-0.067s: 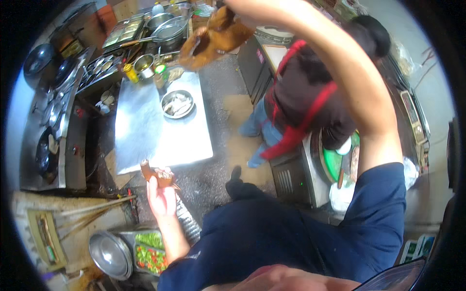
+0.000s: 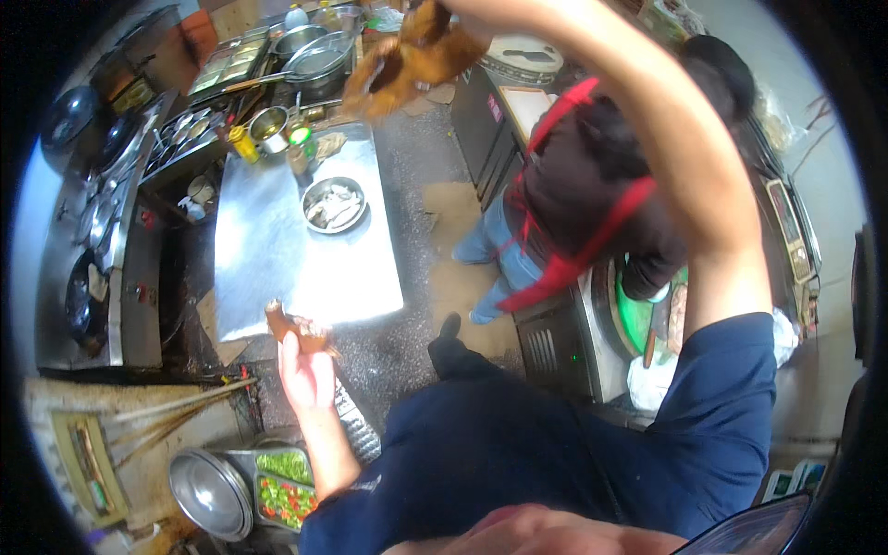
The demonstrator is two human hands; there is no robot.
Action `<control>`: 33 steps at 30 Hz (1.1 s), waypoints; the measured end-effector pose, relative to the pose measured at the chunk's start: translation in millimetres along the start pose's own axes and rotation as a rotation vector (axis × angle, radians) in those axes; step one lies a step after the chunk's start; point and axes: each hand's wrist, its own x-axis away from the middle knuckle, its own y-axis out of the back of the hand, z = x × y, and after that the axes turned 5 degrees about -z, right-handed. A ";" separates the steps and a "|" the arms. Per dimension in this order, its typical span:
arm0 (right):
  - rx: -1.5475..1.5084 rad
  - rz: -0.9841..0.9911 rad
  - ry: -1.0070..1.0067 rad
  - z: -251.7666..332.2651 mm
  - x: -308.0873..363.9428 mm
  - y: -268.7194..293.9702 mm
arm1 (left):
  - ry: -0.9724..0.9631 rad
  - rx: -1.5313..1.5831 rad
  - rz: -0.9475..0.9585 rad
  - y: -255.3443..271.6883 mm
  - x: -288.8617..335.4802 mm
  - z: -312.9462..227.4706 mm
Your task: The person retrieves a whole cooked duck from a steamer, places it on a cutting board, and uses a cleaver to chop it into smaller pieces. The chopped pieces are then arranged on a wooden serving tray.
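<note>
My left hand [image 2: 308, 377] is closed around a piece of brown cooked meat [image 2: 301, 335] with a stubby, pale-ended stem. It is held up by the near edge of the steel table [image 2: 268, 268]. My right arm reaches high across the top of the view. Its hand [image 2: 462, 11] is blurred and partly cut off by the upper edge. From it hangs a large, glossy brown piece of cooked meat [image 2: 384, 79] with a ragged outline, high above the far end of the table. A round metal bowl [image 2: 308, 218] holding pale pieces rests on the table.
A co-worker [image 2: 592, 185] with red apron straps stands to the right, by a counter with a green round board [image 2: 636, 319]. A yellow bottle [image 2: 243, 145] and metal pot [image 2: 269, 129] stand at the table's far end. Chopped vegetables [image 2: 287, 499] and stacked bowls [image 2: 208, 490] lie lower left.
The view has shifted slightly, with the table lower and a little left. The co-worker's upper body appears slightly lower and further right. Both my hands keep their hold.
</note>
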 end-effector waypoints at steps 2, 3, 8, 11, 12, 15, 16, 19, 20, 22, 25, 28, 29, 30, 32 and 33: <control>-0.047 -0.003 -0.068 -40.5 -42.0 -43.7 | -0.007 -0.026 0.093 -18.4 -60.5 28.0; 0.061 0.013 -0.083 -68.0 -61.9 -58.0 | 0.042 -0.050 0.056 -29.7 -83.9 45.2; 0.271 0.088 -0.164 -197.3 -133.9 -150.1 | 0.251 -0.015 0.108 -90.2 -219.0 134.9; 0.309 0.096 -0.166 -279.9 -159.9 -215.3 | 0.387 -0.018 0.100 -131.8 -304.8 182.0; 0.284 0.112 -0.180 -309.0 -165.6 -242.4 | 0.444 -0.030 0.103 -145.1 -336.4 199.7; 0.325 0.015 -0.252 -384.3 -189.3 -337.7 | 0.573 -0.119 0.143 -177.1 -436.2 250.4; 0.331 0.020 -0.264 -408.5 -195.3 -369.6 | 0.616 -0.134 0.183 -185.4 -473.8 267.1; 0.370 0.064 -0.333 -473.7 -214.9 -448.8 | 0.704 -0.169 0.231 -208.4 -588.9 316.2; 0.377 0.089 -0.341 -489.7 -221.7 -470.6 | 0.722 -0.158 0.223 -214.6 -620.2 329.9; 0.233 0.127 -0.412 -520.7 -230.3 -504.5 | 0.790 -0.247 0.203 -230.5 -686.6 342.9; 0.185 0.257 -0.493 -568.2 -255.6 -554.0 | 0.822 -0.327 0.157 -267.9 -779.2 366.4; 0.178 0.232 -0.646 -603.8 -270.1 -622.0 | 0.757 -0.493 0.251 -301.5 -860.8 399.1; 0.171 0.238 -0.705 -614.5 -274.4 -649.5 | 0.759 -0.574 0.335 -312.3 -889.6 413.5; 0.161 0.242 -0.766 -625.0 -279.1 -677.9 | 0.741 -0.599 0.358 -323.3 -914.7 431.4; 0.095 0.298 -0.919 -638.1 -284.8 -738.2 | 0.722 -0.729 0.360 -341.8 -956.5 466.0; 0.046 0.299 -0.978 -641.8 -283.9 -767.7 | 0.720 -0.800 0.369 -350.8 -975.7 484.7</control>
